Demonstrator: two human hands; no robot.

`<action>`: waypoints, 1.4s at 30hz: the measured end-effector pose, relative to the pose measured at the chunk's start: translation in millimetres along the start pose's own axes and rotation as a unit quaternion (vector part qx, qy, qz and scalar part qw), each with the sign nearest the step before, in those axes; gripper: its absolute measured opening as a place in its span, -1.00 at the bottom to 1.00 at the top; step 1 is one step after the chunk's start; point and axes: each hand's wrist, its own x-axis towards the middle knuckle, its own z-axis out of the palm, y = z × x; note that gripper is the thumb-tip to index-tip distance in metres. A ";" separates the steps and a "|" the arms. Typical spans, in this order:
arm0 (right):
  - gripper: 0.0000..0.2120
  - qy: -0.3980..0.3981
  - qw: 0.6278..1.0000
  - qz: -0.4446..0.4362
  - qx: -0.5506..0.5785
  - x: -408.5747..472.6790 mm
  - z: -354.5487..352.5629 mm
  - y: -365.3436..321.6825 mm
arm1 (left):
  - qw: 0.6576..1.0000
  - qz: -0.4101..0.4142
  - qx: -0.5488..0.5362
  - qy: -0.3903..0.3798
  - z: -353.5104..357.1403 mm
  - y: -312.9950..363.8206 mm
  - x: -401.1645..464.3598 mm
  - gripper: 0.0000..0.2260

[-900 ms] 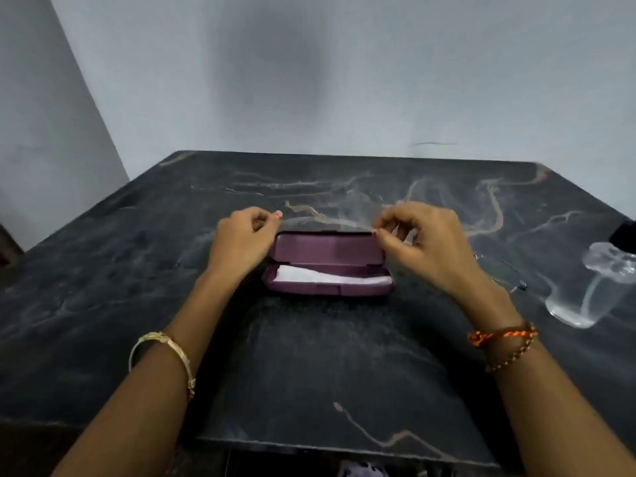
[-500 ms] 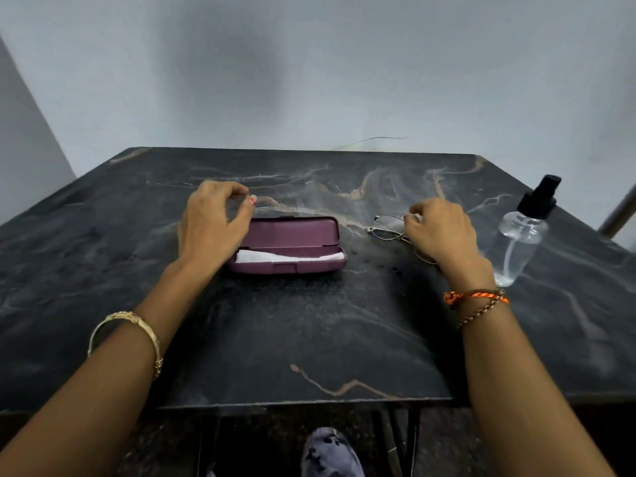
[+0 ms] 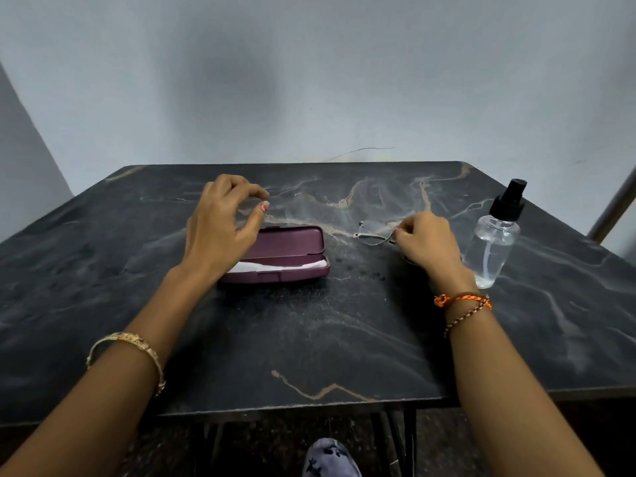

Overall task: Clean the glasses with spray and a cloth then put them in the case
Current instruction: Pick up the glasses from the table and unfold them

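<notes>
The open maroon hard-shell glasses case point(image 3: 280, 254) sits mid-table, a white folded cloth point(image 3: 278, 266) showing inside it, and it is the anchor for everything here. Just right of the case, the thin wire-rimmed glasses point(image 3: 375, 234) lie on the dark marbled tabletop point(image 3: 309, 339), and the right hand point(image 3: 428, 244) is on them, fingertips pinching the frame at its near end, it looks like, though the exact grip is partly hidden by the knuckles. Further right of the case stands the clear plastic spray bottle with a black pump top point(image 3: 497, 242), upright and untouched. The left hand point(image 3: 220, 228) hovers over the left end of the case, fingers curled loosely, thumb and forefinger apart, gripping nothing.

So this reads as the pick-up of the glasses, early in the job. To do it well: lift by the frame or temple, never the lenses, and raise them clear of the gritty-looking surface instead of dragging. The free left hand is well placed to pull the cloth out of the case.
</notes>
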 end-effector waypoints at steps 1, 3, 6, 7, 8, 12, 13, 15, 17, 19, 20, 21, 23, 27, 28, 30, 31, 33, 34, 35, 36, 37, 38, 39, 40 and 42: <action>-0.80 0.015 1.000 -0.007 0.012 0.3 -1.0 -1.0 | 1.000 0.003 -0.008 -0.006 1.4 5.3 2.4 -0.88; -0.79 0.048 0.998 -0.031 0.035 -0.5 -3.5 -3.1 | 0.999 -0.006 -0.046 -0.020 5.3 17.3 8.2 -0.89; -0.81 0.079 0.987 -0.115 0.075 -5.3 -8.9 -11.1 | 0.981 -0.067 -0.171 -0.061 13.6 33.4 21.4 -0.86; -0.82 0.088 0.981 -0.150 0.090 -7.0 -11.8 -14.9 | 0.970 -0.086 -0.210 -0.083 16.4 36.8 26.9 -0.83; -0.83 0.096 0.973 -0.181 0.108 -8.8 -15.2 -19.0 | 0.961 -0.097 -0.237 -0.107 19.0 39.0 31.9 -0.80; -0.87 0.100 0.949 -0.256 0.157 -15.4 -28.8 -30.8 | 0.933 -0.093 -0.308 -0.162 23.5 44.6 39.9 -0.78; -0.87 0.096 0.947 -0.259 0.161 -15.6 -32.8 -33.1 | 0.922 -0.097 -0.335 -0.166 22.8 46.9 40.6 -0.78; -0.88 0.085 0.947 -0.258 0.172 -15.6 -39.6 -37.0 | 0.901 -0.103 -0.381 -0.179 21.2 51.1 40.9 -0.79; -0.87 0.067 0.947 -0.260 0.179 -13.7 -45.5 -39.7 | 0.883 -0.102 -0.414 -0.195 21.6 52.7 40.6 -0.79; -0.87 0.045 0.948 -0.263 0.176 -9.8 -49.5 -40.9 | 0.855 -0.118 -0.463 -0.201 23.5 51.7 38.6 -0.82; -0.87 0.037 0.948 -0.263 0.176 -7.2 -50.6 -41.1 | 0.842 -0.124 -0.484 -0.202 24.1 50.5 37.7 -0.82; -0.87 0.033 0.948 -0.261 0.178 -4.6 -51.2 -41.2 | 0.833 -0.127 -0.499 -0.203 24.8 49.0 36.4 -0.82; -0.86 0.033 0.947 -0.255 0.192 -1.7 -50.0 -41.0 | 0.816 -0.136 -0.527 -0.196 26.5 46.1 32.3 -0.81; -0.86 0.049 0.941 -0.242 0.232 -3.1 -43.3 -38.2 | 0.801 -0.173 -0.554 -0.147 31.5 44.2 25.8 -0.83; -0.86 0.052 0.940 -0.246 0.231 -3.9 -42.1 -37.1 | 0.805 -0.177 -0.550 -0.134 32.4 44.6 24.7 -0.84; -0.86 0.051 0.938 -0.256 0.230 -4.7 -41.2 -34.4 | 0.808 -0.176 -0.546 -0.131 33.1 46.8 23.5 -0.87; -0.85 0.047 0.936 -0.258 0.233 -4.8 -41.2 -33.3 | 0.810 -0.170 -0.545 -0.137 32.5 48.6 23.1 -0.88; -0.83 0.042 0.934 -0.257 0.246 -5.6 -40.7 -31.6 | 0.812 -0.163 -0.543 -0.139 31.2 51.8 20.8 -0.89; -0.83 0.043 0.933 -0.254 0.252 -5.5 -40.3 -31.1 | 0.814 -0.159 -0.542 -0.136 30.9 52.6 20.3 -0.88; -0.84 0.045 0.933 -0.249 0.255 -5.6 -39.3 -30.9 | 0.817 -0.157 -0.539 -0.133 31.2 53.2 19.6 -0.87; -0.85 0.047 0.935 -0.244 0.253 -5.8 -38.1 -30.9 | 0.821 -0.155 -0.535 -0.131 31.4 53.9 18.6 -0.87; -0.86 0.051 0.937 -0.243 0.246 -5.8 -36.7 -31.2 | 0.824 -0.152 -0.531 -0.126 32.3 54.8 17.5 -0.88; -0.87 0.053 0.938 -0.245 0.238 -6.0 -35.2 -31.2 | 0.825 -0.152 -0.532 -0.118 33.4 55.3 16.5 -0.90; -0.87 0.051 0.937 -0.249 0.238 -6.2 -33.5 -31.2 | 0.825 -0.154 -0.534 -0.105 34.7 55.3 15.7 -0.92; -0.87 0.046 0.934 -0.250 0.250 -6.5 -32.6 -30.9 | 0.825 -0.156 -0.536 -0.090 35.5 55.2 16.3 -0.93; -0.87 0.029 0.919 -0.230 0.320 -6.0 -33.5 -29.4 | 0.824 -0.164 -0.540 -0.053 36.1 53.2 18.0 -0.94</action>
